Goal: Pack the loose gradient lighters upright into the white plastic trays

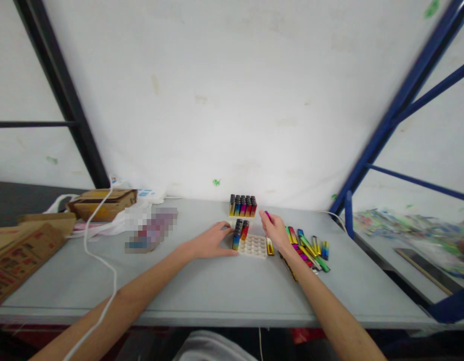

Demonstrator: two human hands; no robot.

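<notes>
A white tray (254,246) with round holes lies on the table, and several upright lighters (237,234) stand at its left end. Beside that end is my left hand (213,240), its fingers and thumb spread around the tray's left side. My right hand (272,228) is closed on a purple lighter (268,215) above the tray's back right corner. Behind the tray stands a full block of lighters (243,205) with black tops. Loose colourful lighters (305,249) lie in a pile to the right, partly behind my right forearm. One gold lighter (270,246) lies against the tray's right side.
Cardboard boxes (104,203) and plastic bags sit at the left, near a blurred package (153,230). A white cable (91,245) hangs across the left side. Blue metal posts (390,120) rise at the right, with another table holding wrappers (412,238) beyond.
</notes>
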